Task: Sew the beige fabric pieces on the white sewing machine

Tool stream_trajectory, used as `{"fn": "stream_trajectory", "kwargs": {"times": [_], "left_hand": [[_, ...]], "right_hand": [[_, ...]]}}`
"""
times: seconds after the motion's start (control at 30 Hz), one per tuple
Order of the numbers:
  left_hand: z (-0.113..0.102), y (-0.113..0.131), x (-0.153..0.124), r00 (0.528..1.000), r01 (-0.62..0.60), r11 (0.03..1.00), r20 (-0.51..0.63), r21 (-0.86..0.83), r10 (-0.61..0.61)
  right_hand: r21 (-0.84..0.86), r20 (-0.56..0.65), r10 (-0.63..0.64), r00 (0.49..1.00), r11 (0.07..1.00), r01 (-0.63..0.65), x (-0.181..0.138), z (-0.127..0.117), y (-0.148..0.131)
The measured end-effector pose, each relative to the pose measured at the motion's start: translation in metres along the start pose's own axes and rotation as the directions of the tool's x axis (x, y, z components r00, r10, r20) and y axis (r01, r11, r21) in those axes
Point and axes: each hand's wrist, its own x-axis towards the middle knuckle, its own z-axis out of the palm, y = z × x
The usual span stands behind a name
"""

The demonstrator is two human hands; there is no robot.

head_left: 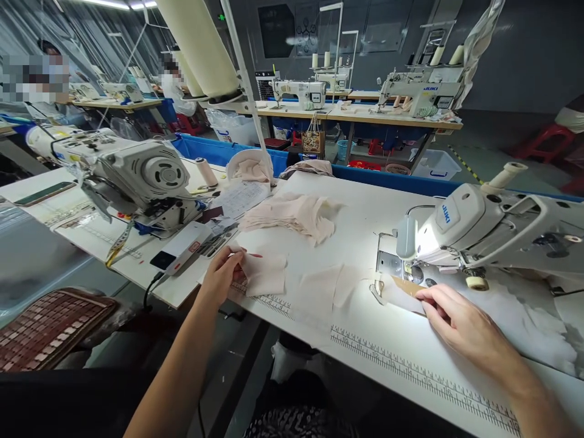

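Note:
My left hand (223, 272) pinches the left edge of a small beige fabric piece (269, 275) above the table's front edge. Something thin and red shows by its fingertips, too small to name. At the right, my right hand (460, 319) is closed, thumb and fingers on the end of a pale fabric piece (404, 299) with a tan strip along it. This lies under the lamp beside the needle area of a white sewing machine (460, 225). More thin beige fabric (335, 289) lies flat between my hands. Behind it rests a loose stack of beige fabric pieces (292, 216).
A printed ruler (410, 371) runs along the table's front edge. At the left stand a second sewing machine (141, 176), a white box with a cable (181, 248), a thread cone (206, 172) and papers (241, 199). Two people sit far back left.

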Motion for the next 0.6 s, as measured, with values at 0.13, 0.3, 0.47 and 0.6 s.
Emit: {"fn": "stream_trajectory", "kwargs": {"times": [0.13, 0.3, 0.47, 0.6], "left_hand": [[-0.004, -0.002, 0.000, 0.999, -0.012, 0.999, 0.041, -0.034, 0.013], [-0.006, 0.007, -0.003, 0.993, 0.049, 0.989, 0.113, -0.137, -0.034], [0.016, 0.021, -0.006, 0.970, 0.240, 0.914, 0.118, -0.327, -0.213], [0.039, 0.019, -0.005, 0.948, 0.315, 0.862, 0.168, -0.397, -0.270]], "right_hand": [[-0.001, -0.015, -0.015, 1.000, 1.000, 0.015, 0.001, 0.002, 0.002], [0.001, -0.119, -0.059, 0.991, 0.998, 0.059, 0.000, -0.002, -0.004], [0.290, -0.182, -0.086, 0.979, 0.947, 0.137, 0.011, 0.007, -0.057], [0.597, 0.171, -0.116, 0.979, 0.802, -0.009, 0.050, 0.039, -0.121]]}}
